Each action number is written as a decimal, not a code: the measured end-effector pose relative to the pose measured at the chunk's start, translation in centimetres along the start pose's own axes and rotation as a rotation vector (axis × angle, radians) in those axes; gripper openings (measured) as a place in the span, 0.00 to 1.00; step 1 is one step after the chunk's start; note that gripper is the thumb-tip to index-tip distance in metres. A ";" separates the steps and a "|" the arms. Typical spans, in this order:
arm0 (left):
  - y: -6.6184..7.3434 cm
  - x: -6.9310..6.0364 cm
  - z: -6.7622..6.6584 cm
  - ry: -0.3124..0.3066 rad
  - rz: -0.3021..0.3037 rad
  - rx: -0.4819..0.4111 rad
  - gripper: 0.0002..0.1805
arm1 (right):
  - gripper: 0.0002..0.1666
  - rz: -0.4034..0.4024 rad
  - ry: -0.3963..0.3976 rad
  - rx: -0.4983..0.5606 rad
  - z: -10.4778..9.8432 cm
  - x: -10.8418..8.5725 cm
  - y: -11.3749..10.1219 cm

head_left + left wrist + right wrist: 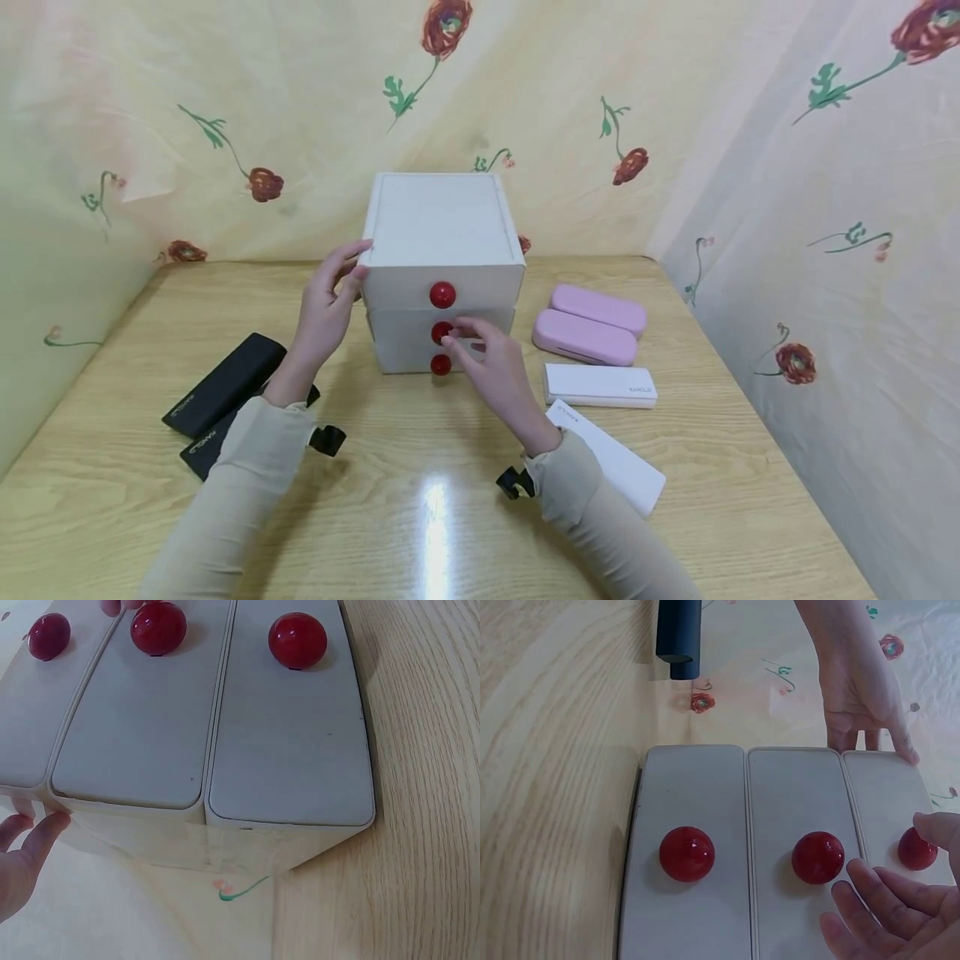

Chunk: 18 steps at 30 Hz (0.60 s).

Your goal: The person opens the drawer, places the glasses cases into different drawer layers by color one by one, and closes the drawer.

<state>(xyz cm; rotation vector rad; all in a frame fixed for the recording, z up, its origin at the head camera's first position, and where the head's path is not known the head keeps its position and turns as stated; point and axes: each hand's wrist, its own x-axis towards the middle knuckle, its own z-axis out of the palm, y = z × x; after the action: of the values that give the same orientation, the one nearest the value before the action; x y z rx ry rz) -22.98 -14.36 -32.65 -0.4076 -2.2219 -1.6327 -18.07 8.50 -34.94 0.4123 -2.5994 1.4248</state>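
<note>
A white three-drawer box (pixel 450 221) stands at the back of the table, with round red knobs on its front. My left hand (pixel 327 292) touches the left side of the box near its top, its fingers fairly straight. Close in front of the middle drawer's knob (pixel 818 857) is my right hand (pixel 491 367), thumb and fingers apart and loosely bent. In the right wrist view its thumb overlaps the top drawer's knob (pixel 916 850), while the fingertips lie beside the middle one. The bottom knob (pixel 298 640) is untouched. All drawers look closed.
Two black cases (pixel 225 385) lie at the left, partly behind the left forearm. On the right are two pink cases (pixel 585 335) and two white cases (pixel 600 385), one partly behind the right sleeve. A flowered cloth (pixel 315 100) hangs behind the wooden table (pixel 390 500).
</note>
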 end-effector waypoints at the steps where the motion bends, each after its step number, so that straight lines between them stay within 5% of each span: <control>1: -0.1 0.0 0.0 0.001 -0.002 -0.003 0.21 | 0.23 -0.001 0.004 0.006 0.0 0.0 0.0; 18: 0.1 -0.2 0.1 0.009 0.002 -0.032 0.21 | 0.22 -0.034 0.060 0.080 -0.1 1.5 -0.3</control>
<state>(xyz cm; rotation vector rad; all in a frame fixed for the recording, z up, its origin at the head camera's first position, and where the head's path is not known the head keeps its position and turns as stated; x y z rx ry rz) -22.81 -14.25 -32.71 -0.4100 -2.1910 -1.6682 -19.42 8.25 -34.27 0.4155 -2.4826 1.5103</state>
